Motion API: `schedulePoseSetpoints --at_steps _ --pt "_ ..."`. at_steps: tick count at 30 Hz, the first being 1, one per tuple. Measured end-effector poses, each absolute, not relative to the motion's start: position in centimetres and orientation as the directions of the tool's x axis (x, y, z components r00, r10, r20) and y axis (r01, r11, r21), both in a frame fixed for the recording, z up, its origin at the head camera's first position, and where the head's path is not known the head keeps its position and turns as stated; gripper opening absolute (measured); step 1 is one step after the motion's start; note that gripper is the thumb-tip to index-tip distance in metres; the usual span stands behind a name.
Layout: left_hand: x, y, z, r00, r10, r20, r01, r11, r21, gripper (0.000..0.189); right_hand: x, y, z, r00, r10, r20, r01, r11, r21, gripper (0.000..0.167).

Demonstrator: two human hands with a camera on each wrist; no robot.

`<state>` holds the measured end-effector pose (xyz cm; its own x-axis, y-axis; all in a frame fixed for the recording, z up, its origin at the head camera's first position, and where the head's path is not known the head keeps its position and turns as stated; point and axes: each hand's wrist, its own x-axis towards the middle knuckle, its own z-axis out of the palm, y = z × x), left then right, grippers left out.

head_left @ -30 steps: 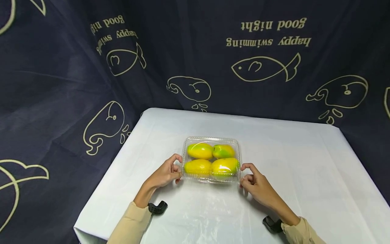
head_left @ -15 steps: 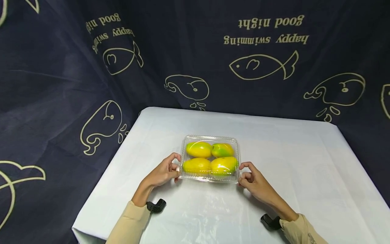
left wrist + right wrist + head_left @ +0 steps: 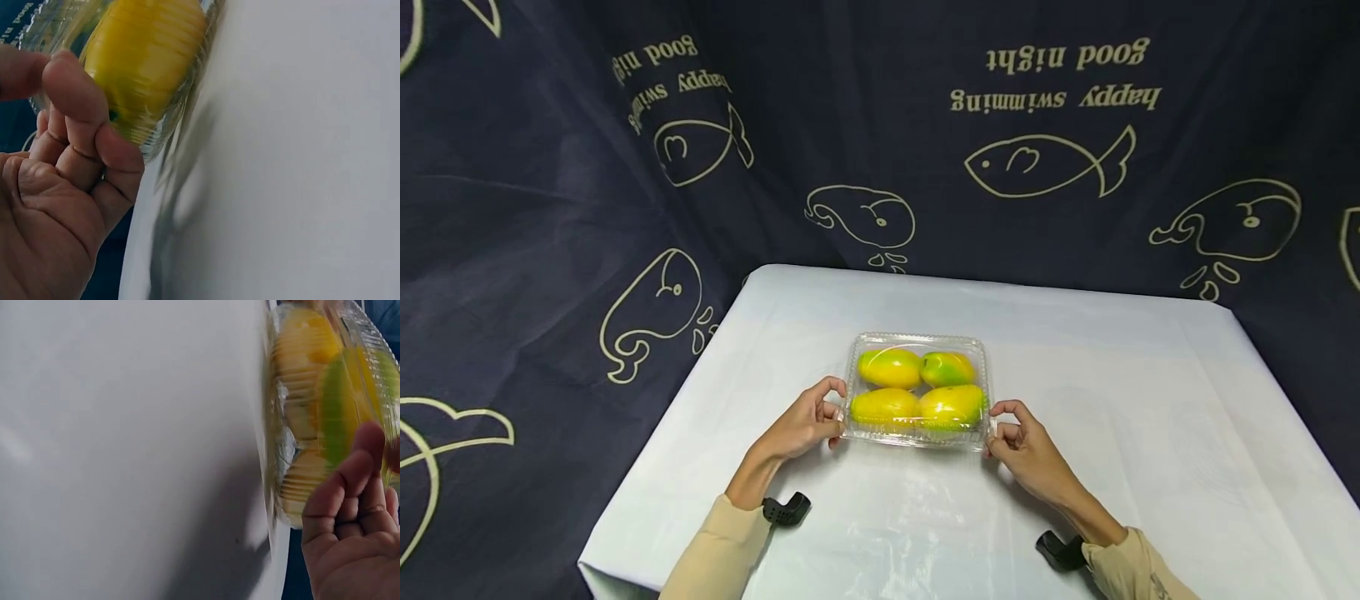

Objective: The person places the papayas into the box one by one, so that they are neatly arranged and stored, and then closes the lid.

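A clear plastic clamshell box (image 3: pixel 917 337) with its lid down lies on the white-covered table. Several yellow-green mangoes (image 3: pixel 883 408) fill it in two rows. My left hand (image 3: pixel 801 427) pinches the box's near left corner between thumb and curled fingers. On the opposite side my right hand (image 3: pixel 1033 454) grips the near right corner in the same way. In the left wrist view, a mango (image 3: pixel 147 56) shows through the ribbed wall just beyond my fingers. Greener fruit (image 3: pixel 337 406) appears behind the plastic in the right wrist view. The box's underside is hidden.
The white table cover (image 3: pixel 1150 417) stretches around the box on every side. A dark blue curtain (image 3: pixel 865 100) with fish and whale drawings hangs behind and to the left. Black wrist devices (image 3: pixel 787 509) sit on both forearms, below beige sleeves (image 3: pixel 722 542).
The whole head view has shifted a little. Both hands stay at the near corners of the box, which keeps about the same place on the table.
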<state>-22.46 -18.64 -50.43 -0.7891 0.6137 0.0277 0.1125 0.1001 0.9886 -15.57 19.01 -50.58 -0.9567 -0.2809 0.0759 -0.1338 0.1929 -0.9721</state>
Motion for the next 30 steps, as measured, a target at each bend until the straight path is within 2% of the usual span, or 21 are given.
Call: schedulePoseSetpoints --at_steps 7,14,18,22,26,30 --pt "-22.5 -18.3 -50.3 -0.800 0.600 0.025 0.107 0.102 0.989 0.037 -15.4 18.8 -50.9 -0.968 -0.232 0.092 -0.131 0.159 -0.979 0.034" --pt "-22.5 -18.4 -50.4 -0.809 0.588 0.012 0.100 0.117 0.988 0.038 -15.4 18.5 -50.9 -0.979 -0.205 0.012 -0.053 0.196 -0.979 0.033" --pt "-22.6 -18.4 -50.4 -0.809 0.587 0.010 0.105 0.127 0.986 0.037 -15.4 18.8 -50.5 -0.974 -0.227 -0.012 -0.043 0.239 -0.970 0.028" --pt "-22.6 -18.4 -50.3 -0.814 0.581 0.011 0.103 0.126 0.987 0.037 -15.3 19.2 -50.3 -0.959 -0.282 0.010 -0.069 0.201 -0.977 0.022" --pt "-22.6 -18.3 -50.3 -0.815 0.579 0.016 0.107 0.123 0.987 0.038 -15.4 19.6 -50.5 -0.935 -0.352 0.033 -0.083 0.128 -0.988 0.028" --pt "-22.4 -18.3 -50.3 -0.810 0.586 0.020 0.108 0.115 0.987 0.038 -15.4 19.8 -50.7 -0.930 -0.367 0.018 -0.067 0.120 -0.990 0.031"
